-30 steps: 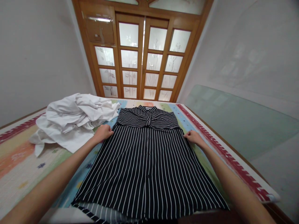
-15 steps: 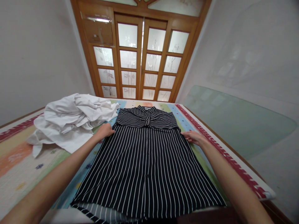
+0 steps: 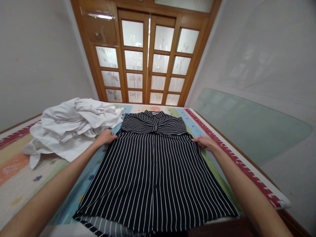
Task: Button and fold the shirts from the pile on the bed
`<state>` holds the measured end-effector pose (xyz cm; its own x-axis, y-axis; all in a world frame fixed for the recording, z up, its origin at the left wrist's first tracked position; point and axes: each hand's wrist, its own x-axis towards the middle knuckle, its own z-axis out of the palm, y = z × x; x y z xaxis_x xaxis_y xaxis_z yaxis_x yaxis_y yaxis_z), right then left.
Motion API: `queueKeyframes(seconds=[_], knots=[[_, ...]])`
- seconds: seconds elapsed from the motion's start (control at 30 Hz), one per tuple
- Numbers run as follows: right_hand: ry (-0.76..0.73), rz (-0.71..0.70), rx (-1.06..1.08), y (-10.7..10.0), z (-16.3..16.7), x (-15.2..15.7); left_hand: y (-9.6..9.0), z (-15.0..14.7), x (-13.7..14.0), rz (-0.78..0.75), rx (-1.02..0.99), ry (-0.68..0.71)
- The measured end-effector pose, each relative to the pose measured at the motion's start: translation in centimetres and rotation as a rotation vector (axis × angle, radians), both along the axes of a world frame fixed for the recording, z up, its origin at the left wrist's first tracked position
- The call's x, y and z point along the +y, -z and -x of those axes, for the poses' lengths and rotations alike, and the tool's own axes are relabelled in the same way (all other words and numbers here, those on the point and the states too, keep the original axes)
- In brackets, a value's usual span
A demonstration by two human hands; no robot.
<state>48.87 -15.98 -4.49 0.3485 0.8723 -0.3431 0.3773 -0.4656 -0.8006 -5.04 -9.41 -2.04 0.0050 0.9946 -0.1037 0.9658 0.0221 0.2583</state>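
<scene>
Between both hands (image 3: 106, 136) (image 3: 204, 142), striped shirt (image 3: 163, 171)

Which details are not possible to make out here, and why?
Head view, striped shirt: its near end is partly cut off by the bottom edge.
Head view, collar label: any writing is too small.
Head view, white cloth: its full shape is hidden by its own folds.
Head view, right hand: its exact grip, too small.

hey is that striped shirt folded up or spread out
Mostly spread: the striped shirt lies flat, its body wide between the left hand and right hand; bands across its upper part may be folded sleeves.
</scene>
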Motion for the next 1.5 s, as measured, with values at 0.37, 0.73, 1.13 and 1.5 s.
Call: queueKeyframes(seconds=[0.37,0.73,1.13,1.5], knots=[[-0.009,-0.051,-0.230,-0.1,-0.2,-0.2,-0.3,0.4,0.4,0.098,-0.040,-0.002],[-0.023,-0.162,-0.795,0.2,1.5,2.0,0.2,-1.3,1.6,-0.175,0.124,0.019],[-0.059,-0.128,-0.904,0.8,2.0,3.0,-0.1,-2.0,2.9,-0.181,0.130,-0.017],[-0.076,-0.028,-0.173,-0.6,0.5,2.7,0.4,-0.3,3.3,0.020,-0.235,-0.060]])
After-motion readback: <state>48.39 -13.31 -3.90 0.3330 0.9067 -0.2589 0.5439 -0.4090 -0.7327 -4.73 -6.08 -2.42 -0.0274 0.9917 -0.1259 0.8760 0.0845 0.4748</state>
